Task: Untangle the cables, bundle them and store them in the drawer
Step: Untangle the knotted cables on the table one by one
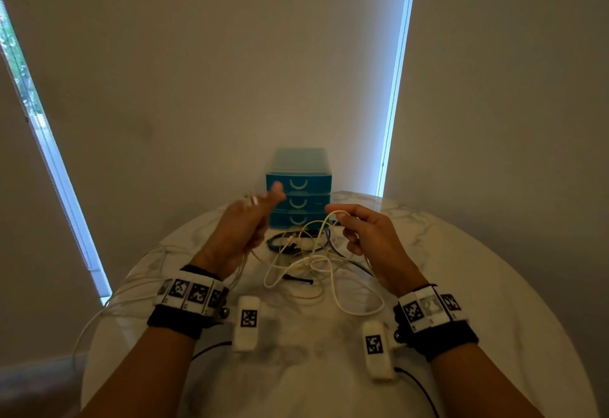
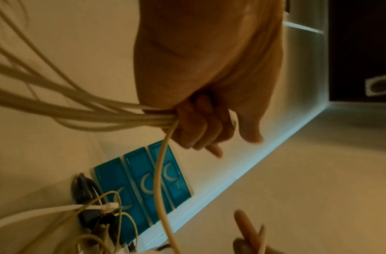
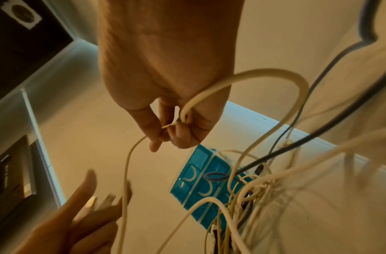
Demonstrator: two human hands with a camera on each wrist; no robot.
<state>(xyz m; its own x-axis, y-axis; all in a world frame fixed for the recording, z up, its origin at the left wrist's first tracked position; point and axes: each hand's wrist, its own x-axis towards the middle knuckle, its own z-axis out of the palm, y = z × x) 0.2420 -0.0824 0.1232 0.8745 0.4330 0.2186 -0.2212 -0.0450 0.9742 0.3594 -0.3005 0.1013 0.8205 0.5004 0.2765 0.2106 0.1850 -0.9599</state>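
Both hands up, teasing one cream cable out of the knot!

Head view: the left hand (image 1: 245, 224) and right hand (image 1: 365, 236) lift strands above the tangled cables (image 1: 308, 261) on the marble desk (image 1: 478, 285), the teal drawer unit (image 1: 298, 186) shut behind, blinds beyond. Left wrist: fingers (image 2: 194, 127) fisted round gathered cream loops (image 2: 83, 110). Right wrist: thumb and fingers (image 3: 181, 134) pinch a thin cream cable (image 3: 248, 75). It looks light, limp and snag-prone; best held near the plugs.

Round white marble desk (image 1: 478, 269) w/ grey veins; beige roller blinds (image 1: 214, 64) behind, daylight at edges.
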